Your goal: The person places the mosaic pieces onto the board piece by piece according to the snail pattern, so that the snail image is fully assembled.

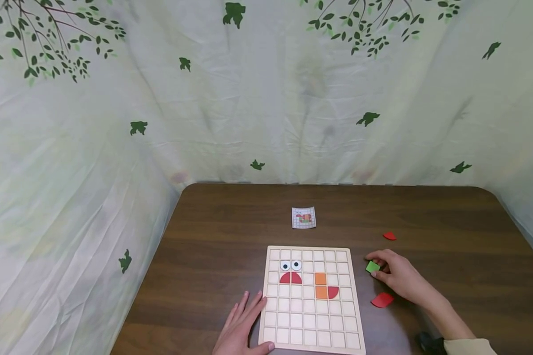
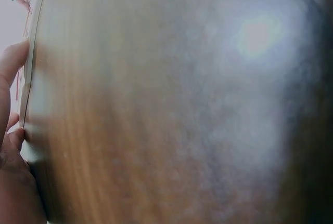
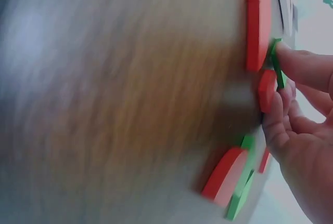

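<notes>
My right hand [image 1: 401,276] pinches a green square tile [image 1: 372,266] between thumb and fingers, just off the right edge of a pale wooden grid board [image 1: 296,320]. In the right wrist view, the thumb and fingertips hold the green tile [image 3: 278,65] by its edges. My left hand [image 1: 242,325] lies at the board's lower left edge with fingers extended, the thumb at the near corner. Two eye tiles [image 1: 290,266] sit in the grid above two red quarter-round tiles [image 1: 290,278]. Further right are two orange squares [image 1: 321,285] and another red quarter-round tile [image 1: 333,292].
A small picture card [image 1: 304,218] lies beyond the board. One red piece [image 1: 389,235] is beyond my right hand and another red piece [image 1: 382,300] nearer. Red and green pieces [image 3: 226,174] show low in the right wrist view. A leaf-patterned curtain [image 1: 266,98] hangs behind the table.
</notes>
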A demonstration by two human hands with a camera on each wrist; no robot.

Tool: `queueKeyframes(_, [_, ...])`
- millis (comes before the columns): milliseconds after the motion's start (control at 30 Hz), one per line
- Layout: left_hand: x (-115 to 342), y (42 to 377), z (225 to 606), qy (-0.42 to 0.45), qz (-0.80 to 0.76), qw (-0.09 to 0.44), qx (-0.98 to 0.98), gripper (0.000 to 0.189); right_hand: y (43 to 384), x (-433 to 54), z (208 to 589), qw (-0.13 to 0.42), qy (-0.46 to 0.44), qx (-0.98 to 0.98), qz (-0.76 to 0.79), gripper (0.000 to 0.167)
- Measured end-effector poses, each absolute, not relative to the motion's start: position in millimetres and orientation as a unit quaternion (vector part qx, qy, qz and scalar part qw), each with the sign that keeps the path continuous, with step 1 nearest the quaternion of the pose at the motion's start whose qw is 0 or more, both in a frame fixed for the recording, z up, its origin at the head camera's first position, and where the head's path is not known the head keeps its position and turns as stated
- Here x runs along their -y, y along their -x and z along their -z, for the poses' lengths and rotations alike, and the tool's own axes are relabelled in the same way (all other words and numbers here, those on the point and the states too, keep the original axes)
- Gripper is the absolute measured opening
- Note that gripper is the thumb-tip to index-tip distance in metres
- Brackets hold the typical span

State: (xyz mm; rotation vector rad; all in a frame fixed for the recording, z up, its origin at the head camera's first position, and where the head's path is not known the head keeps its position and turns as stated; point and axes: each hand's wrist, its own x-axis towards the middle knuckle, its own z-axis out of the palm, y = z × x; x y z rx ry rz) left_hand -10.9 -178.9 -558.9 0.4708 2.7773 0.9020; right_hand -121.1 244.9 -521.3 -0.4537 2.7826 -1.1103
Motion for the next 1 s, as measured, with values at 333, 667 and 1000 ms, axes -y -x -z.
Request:
queueKeyframes(333, [179, 10, 562, -0.167, -0.299, 0.082, -0.936, 0.088, 117, -231, 525, 0.047, 0.147, -0.915, 0.372, 0.024])
queueKeyframes(667, [179, 11, 559, -0.163, -0.304, 0.088, -0.935, 0.089, 111, -213, 519, 0.045, 0.127, -0.915, 0.38, 0.024])
queueKeyframes(1000, [179, 11, 560, -0.16, -0.302, 0.084, -0.936, 0.088, 99, -183, 511, 0.039, 0.168, -0.886, 0.431, 0.02])
